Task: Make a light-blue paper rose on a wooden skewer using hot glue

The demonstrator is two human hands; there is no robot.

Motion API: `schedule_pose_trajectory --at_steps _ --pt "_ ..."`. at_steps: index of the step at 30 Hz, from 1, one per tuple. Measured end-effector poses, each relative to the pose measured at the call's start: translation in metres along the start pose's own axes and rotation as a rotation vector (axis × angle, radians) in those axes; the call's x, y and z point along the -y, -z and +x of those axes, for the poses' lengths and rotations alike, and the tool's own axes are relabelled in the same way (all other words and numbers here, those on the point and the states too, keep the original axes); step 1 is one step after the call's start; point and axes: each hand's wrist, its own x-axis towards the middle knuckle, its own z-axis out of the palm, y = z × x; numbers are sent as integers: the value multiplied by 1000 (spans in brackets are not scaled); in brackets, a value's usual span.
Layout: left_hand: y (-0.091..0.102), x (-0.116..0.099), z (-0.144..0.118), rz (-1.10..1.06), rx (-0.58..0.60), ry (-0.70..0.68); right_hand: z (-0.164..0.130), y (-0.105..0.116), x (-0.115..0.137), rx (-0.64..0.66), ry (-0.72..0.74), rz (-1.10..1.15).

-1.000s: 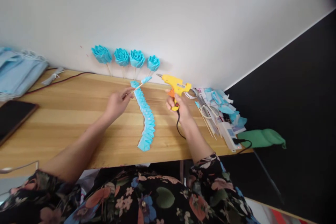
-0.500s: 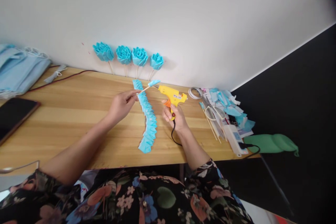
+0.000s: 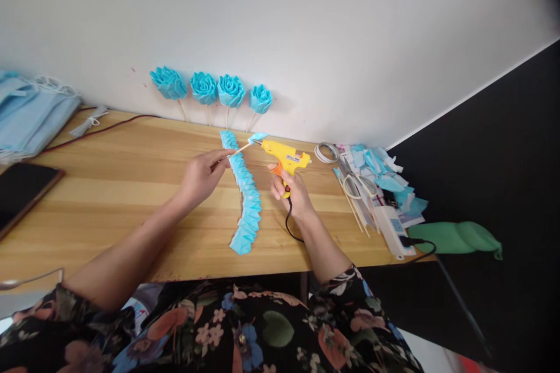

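Note:
Between the fingers of my left hand (image 3: 203, 178) is a thin wooden stick (image 3: 240, 150), tilted up to the right. A small piece of blue fabric (image 3: 257, 137) wraps its far end. My right hand (image 3: 292, 187) is closed around the handle of a yellow glue gun (image 3: 284, 154), fingers by its orange trigger. The gun's nozzle points left and is at the blue piece; whether it touches cannot be made out. Below the stick, a long pleated blue strip (image 3: 248, 204) lies curved on the wooden table (image 3: 175, 245).
Several blue fabric flowers (image 3: 231, 91) on sticks lean against the wall. Right are a tape roll (image 3: 326, 152), scissors (image 3: 351, 186), fabric scraps (image 3: 380, 169), a power strip (image 3: 394, 233) and a green pouch (image 3: 455, 237). Left lie a phone (image 3: 26, 195) and folded blue masks (image 3: 35, 116).
The glue gun's nozzle has shifted slightly left and up along the blue piece on the stick. The view has shifted a little; both hands keep their hold.

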Motion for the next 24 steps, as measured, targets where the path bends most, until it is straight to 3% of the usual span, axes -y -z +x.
schedule_pose_trajectory --at_steps 9,17,24 --pt "0 3 -1 69 -40 -75 0 1 -2 5 1 25" --pt "1 0 0 92 -32 -18 0 1 0 -12 2 -31" --pt "0 0 -1 82 -10 -47 1 1 -2 -14 -1 -10"
